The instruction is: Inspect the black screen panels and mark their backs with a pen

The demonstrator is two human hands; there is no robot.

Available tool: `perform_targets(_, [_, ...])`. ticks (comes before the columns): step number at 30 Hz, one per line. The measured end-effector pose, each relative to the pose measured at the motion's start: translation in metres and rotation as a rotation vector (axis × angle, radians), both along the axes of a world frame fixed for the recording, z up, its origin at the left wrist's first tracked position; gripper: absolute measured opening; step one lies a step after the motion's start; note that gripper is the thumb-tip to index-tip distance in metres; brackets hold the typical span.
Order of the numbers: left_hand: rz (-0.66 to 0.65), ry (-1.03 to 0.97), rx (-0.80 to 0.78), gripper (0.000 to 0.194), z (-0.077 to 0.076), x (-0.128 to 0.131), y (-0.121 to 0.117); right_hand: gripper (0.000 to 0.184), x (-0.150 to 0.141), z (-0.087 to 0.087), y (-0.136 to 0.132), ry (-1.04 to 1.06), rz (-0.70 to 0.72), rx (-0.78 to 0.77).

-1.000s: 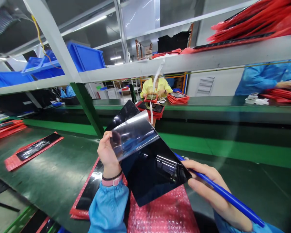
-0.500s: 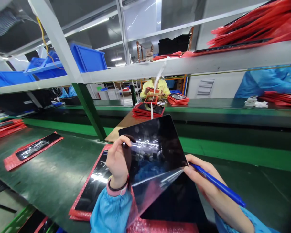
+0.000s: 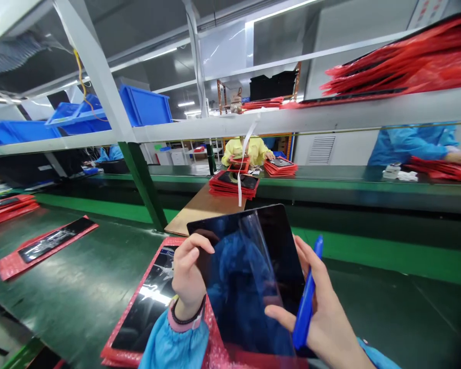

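The lower edge of the glossy black glass panel (image 3: pixel 234 277) is hard to make out behind clear, creased film (image 3: pixel 259 256). The panel is tilted up above the green tabletop (image 3: pixel 80 287). The right hand (image 3: pixel 322 307) grips its side, thumb over the front, a smooth blue pen-like tool (image 3: pixel 308 297) held too. The left hand (image 3: pixel 192 271) has curled fingers at the opposite edge; their exact grasp is unclear. Red bubble wrap (image 3: pixel 215 343) is partly hidden below.

Hands (image 3: pixel 325 307) holding glossy black panel (image 3: pixel 234 287), blue pen (image 3: pixel 308 297)
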State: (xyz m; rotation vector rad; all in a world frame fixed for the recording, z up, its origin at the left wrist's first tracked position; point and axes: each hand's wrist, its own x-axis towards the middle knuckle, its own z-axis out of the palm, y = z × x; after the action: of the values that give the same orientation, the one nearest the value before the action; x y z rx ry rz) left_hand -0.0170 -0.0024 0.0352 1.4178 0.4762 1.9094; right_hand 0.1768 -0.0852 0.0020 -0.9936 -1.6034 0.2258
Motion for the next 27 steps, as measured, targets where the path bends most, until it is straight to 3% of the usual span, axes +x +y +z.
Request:
perform_targets(4, [0.124,0.067,0.16,0.014,-0.003,0.001,-0.002,0.095,0.004,-0.002,-0.001,-0.219,0.028,0.319])
perform_targets(7, [0.239,0.12,0.25,0.015,-0.009,0.0,-0.004,0.088,0.008,0.002,-0.003,-0.356,0.05,0.378])
perform_targets(10, [0.305,0.177,0.326,0.018,-0.018,-0.002,-0.003,0.083,0.01,0.002,-0.004,-0.303,0.035,0.426])
perform_targets(13, [0.284,0.205,0.371,0.019,-0.026,-0.004,-0.001,0.078,0.015,-0.005,-0.001,-0.241,0.007,0.511])
perform_targets(18, [0.279,0.199,0.38,0.021,-0.032,-0.004,-0.001,0.054,0.025,-0.016,0.003,-0.204,-0.087,0.618])
perform_targets(23, [0.201,0.182,0.359,0.014,-0.036,0.009,-0.008,0.045,0.028,-0.004,0.001,-0.097,-0.148,0.617])
perform_targets(24, [0.197,0.159,0.337,0.017,-0.036,0.013,-0.011,0.042,0.029,0.0,0.001,-0.068,-0.167,0.618])
perform_targets(27, [0.105,0.136,0.254,0.056,-0.034,0.025,-0.025,0.036,0.038,0.009,0.006,0.052,-0.18,0.605])
